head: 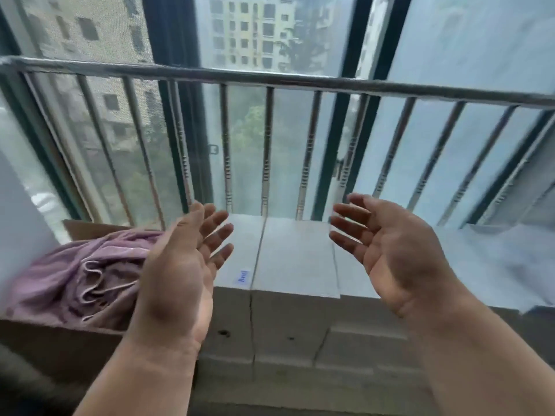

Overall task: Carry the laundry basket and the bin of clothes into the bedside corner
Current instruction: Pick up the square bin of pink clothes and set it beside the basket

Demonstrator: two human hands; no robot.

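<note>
1. We are facing a big window with a metal guard rail [270, 81] running across it, and a pale stone sill [294, 253] is lying just below the bars.

2. The bin of clothes [60, 340] is sitting low on our left, tucked against the sill: it is looking like a brown cardboard box, with only its near wall and a back flap showing. The laundry basket is not appearing anywhere in view.

3. Pink cloth [75, 274] is heaping up out of that bin, soft and rumpled, with thin straps looping over the folds.

4. We are judging this load as light but floppy. The cloth is going to slump and spill if we tip it, and thin box walls may be bowing under a squeeze. Taking it low on two opposite walls, or under the base, is looking like the safest hold.

5. Our left hand [180, 265] is hovering in front of the bin's right end, palm turned inward, fingers spread and gripping nothing.

6. Our right hand [390, 250] is hanging over the sill, well apart from the bin, palm facing the left one, fingers fanned and empty too.

7. Both forearms are reaching forward, palms facing each other.
</note>
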